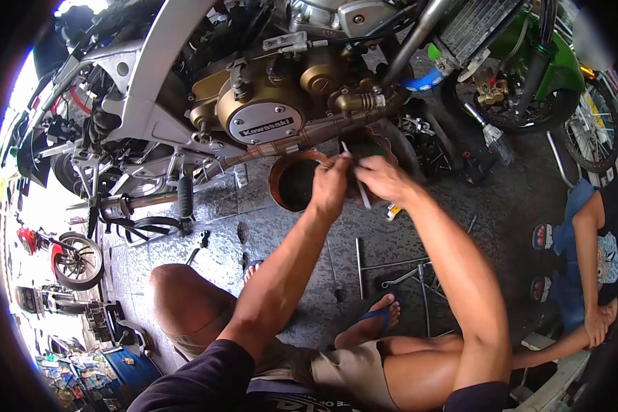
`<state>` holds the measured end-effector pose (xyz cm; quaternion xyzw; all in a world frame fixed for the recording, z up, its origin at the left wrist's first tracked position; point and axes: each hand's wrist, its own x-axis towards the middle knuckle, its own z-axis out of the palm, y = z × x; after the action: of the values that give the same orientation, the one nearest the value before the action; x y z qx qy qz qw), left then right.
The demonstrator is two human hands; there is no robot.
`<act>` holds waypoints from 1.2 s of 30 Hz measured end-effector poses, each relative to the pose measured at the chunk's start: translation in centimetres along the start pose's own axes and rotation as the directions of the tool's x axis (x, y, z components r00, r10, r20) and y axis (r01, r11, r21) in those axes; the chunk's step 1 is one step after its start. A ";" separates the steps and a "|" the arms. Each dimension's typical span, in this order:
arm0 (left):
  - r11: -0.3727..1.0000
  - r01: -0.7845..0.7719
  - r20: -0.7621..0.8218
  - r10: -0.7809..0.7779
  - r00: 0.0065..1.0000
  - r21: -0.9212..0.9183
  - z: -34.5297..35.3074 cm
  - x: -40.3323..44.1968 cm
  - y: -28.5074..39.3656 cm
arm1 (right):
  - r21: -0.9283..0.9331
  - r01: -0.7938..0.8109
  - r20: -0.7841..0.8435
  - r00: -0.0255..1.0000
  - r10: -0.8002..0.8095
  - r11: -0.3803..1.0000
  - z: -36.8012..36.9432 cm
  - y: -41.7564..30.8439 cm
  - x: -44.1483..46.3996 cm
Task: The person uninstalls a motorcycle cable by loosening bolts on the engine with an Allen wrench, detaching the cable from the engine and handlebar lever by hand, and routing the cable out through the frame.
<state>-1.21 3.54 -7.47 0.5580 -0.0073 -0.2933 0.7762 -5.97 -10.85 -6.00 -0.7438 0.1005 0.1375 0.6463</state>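
Observation:
My left hand (331,180) and my right hand (383,180) are close together below the gold engine of a motorcycle. Between them is a thin pale rod (362,191), running from above my left fingers down past my right hand. My left fingers are closed around its upper part. My right fingers are curled beside it, and what they hold is too blurred to make out. Behind my left hand stands a round brown-rimmed container (275,180), with a second container (384,141) behind my right hand. The engine cover (264,123) reads Kawasaki.
On the floor lie a T-shaped wrench (359,268), a ratchet wrench (399,276) and a small yellow-and-white tube (393,212). Another person's arm (588,261) shows at right. A green front fender (559,79) is at upper right, a red motorcycle (58,257) at left.

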 end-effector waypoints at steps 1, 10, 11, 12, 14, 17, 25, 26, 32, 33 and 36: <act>0.996 0.020 -0.042 -0.024 0.999 -0.088 -0.8 0.3 0.7 | -0.016 0.148 -0.048 0.988 -0.149 0.989 1.5 0.4 1.6; 0.987 -0.113 -0.184 0.091 0.979 -0.112 -3.2 3.1 4.1 | -0.419 0.170 -0.197 0.942 -0.272 0.892 4.9 -4.6 3.2; 0.985 -0.131 -0.198 0.106 0.974 -0.116 -3.1 3.1 3.9 | -0.415 0.147 -0.213 0.944 -0.253 0.898 5.0 -4.5 3.2; 0.985 -0.127 -0.193 0.104 0.976 -0.114 -2.9 2.9 4.1 | -0.414 0.143 -0.219 0.943 -0.251 0.899 5.0 -4.7 3.0; 0.982 -0.088 -0.183 0.056 0.981 -0.167 -2.6 2.6 4.6 | -0.327 0.115 -0.216 0.957 -0.193 0.938 4.8 -5.1 2.4; 0.945 0.021 -0.090 -0.053 0.994 -0.326 -3.1 3.1 5.1 | 0.274 0.012 0.060 0.998 -0.030 0.962 3.4 -4.0 2.7; 0.972 -0.028 -0.144 -0.005 0.990 -0.232 -2.2 2.1 5.2 | -0.295 0.019 0.184 0.982 0.037 0.955 2.3 -7.6 -0.9; 0.968 -0.039 -0.132 0.006 0.991 -0.249 -1.8 1.4 5.3 | -0.365 0.076 0.102 0.994 -0.042 0.928 2.9 -7.1 -0.6; 0.982 -0.033 -0.209 -0.007 0.978 -0.186 -2.5 1.5 5.3 | 0.018 -0.059 -0.023 0.998 0.059 0.998 4.7 -6.5 -0.5; 0.993 -0.015 -0.208 -0.009 0.978 -0.113 -2.7 1.6 5.5 | 0.216 -0.111 0.014 0.994 0.111 0.970 4.7 -6.5 -0.5; 0.970 -0.031 -0.099 0.007 0.995 -0.240 -2.6 0.7 5.7 | 0.348 -0.038 -0.030 0.998 0.052 0.937 4.7 -5.4 0.1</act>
<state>2.80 6.60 -3.74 0.4731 0.0609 -0.2570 0.8405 -4.49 -5.39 -1.56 -0.6181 0.1529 0.1179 0.7620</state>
